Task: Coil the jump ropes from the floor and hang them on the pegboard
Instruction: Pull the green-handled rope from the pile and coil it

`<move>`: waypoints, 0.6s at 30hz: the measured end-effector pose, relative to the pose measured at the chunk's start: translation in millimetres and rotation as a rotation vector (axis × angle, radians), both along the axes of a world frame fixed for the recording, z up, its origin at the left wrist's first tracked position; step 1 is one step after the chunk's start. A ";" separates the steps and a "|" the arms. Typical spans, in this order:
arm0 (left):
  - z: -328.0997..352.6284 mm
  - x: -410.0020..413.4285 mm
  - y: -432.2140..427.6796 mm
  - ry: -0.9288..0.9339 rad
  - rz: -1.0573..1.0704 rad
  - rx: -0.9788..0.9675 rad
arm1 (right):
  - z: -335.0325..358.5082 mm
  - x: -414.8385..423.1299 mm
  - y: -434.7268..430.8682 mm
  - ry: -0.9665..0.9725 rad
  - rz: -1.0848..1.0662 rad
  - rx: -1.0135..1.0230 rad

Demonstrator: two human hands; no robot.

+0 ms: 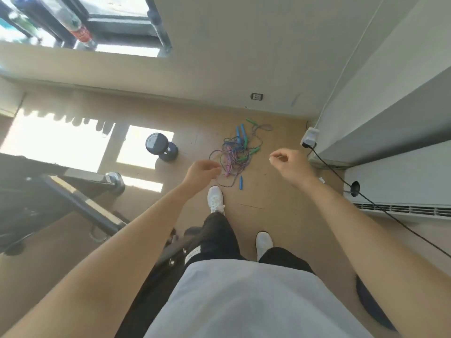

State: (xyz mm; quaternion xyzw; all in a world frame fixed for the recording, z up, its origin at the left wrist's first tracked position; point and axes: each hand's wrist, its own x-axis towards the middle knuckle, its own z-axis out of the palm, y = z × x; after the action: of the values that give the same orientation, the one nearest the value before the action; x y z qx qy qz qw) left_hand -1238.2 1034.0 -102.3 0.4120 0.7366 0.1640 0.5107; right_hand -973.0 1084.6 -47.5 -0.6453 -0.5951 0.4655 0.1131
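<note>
A tangled heap of jump ropes (233,154) lies on the tan floor ahead of my feet, with thin purple, blue and pink cords. Several blue and green handles stick out of it, and one blue handle (241,182) lies apart at the near side. My left hand (202,173) hangs in the air above the heap's left edge, fingers loosely curled and holding nothing. To the right of the heap is my right hand (289,163), also loosely curled and holding nothing. No pegboard is in view.
A black dumbbell (161,146) stands left of the ropes. A weight bench frame (80,201) fills the left side. On the right, a white heater (400,191), a plug adapter (310,137) and a black cable (380,208) run along the wall.
</note>
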 end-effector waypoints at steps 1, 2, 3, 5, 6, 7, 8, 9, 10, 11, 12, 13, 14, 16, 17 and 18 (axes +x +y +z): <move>-4.0 -7.7 17.9 -0.005 -0.033 -0.019 | 0.5 -3.7 13.3 -0.006 -0.027 -0.005; -6.3 -14.0 35.3 -0.009 -0.070 -0.039 | -0.1 -5.6 24.4 -0.014 -0.069 -0.018; -6.6 -19.9 52.1 -0.013 -0.115 -0.058 | 0.8 -7.1 34.0 -0.010 -0.119 -0.033; -0.2 -26.8 85.2 -0.031 -0.222 -0.074 | 1.7 -10.1 48.5 0.000 -0.201 -0.051; 2.2 -29.3 101.8 -0.039 -0.279 -0.079 | 1.9 -12.2 55.9 -0.001 -0.230 -0.057; 4.9 -32.0 118.7 -0.042 -0.324 -0.084 | 2.5 -15.1 63.9 0.002 -0.258 -0.062; 6.0 -34.5 135.5 -0.043 -0.356 -0.086 | 2.2 -18.9 72.4 0.012 -0.288 -0.063; 8.3 -36.3 151.4 -0.039 -0.385 -0.087 | 3.1 -23.8 81.4 0.021 -0.312 -0.057; 9.3 -37.4 166.5 -0.036 -0.416 -0.079 | 3.7 -29.6 91.6 0.030 -0.329 -0.044; 10.5 -38.3 181.9 -0.026 -0.449 -0.065 | 2.8 -35.7 102.9 0.038 -0.336 -0.027; 10.5 -38.6 197.6 -0.023 -0.474 -0.039 | -0.1 -42.1 113.9 0.045 -0.334 -0.010; 11.2 -38.5 212.3 -0.025 -0.488 -0.009 | -2.3 -48.4 123.6 0.049 -0.329 0.001; 11.7 -37.4 226.9 -0.033 -0.500 0.025 | -5.7 -55.0 133.2 0.053 -0.324 0.004; 13.2 -38.3 254.0 -0.048 -0.538 0.065 | -14.5 -68.0 151.0 0.034 -0.333 -0.005; 14.1 -40.3 266.5 -0.058 -0.567 0.055 | -17.9 -74.4 157.1 0.016 -0.359 -0.018; 13.6 -44.0 279.5 -0.062 -0.602 0.044 | -21.8 -81.1 162.4 0.014 -0.392 -0.032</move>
State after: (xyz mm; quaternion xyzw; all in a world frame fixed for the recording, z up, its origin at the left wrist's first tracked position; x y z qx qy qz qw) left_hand -1282.2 1313.5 -88.6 0.6178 0.5615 0.0337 0.5495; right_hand -1054.1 1247.0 -69.3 -0.7472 -0.4498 0.4485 0.1954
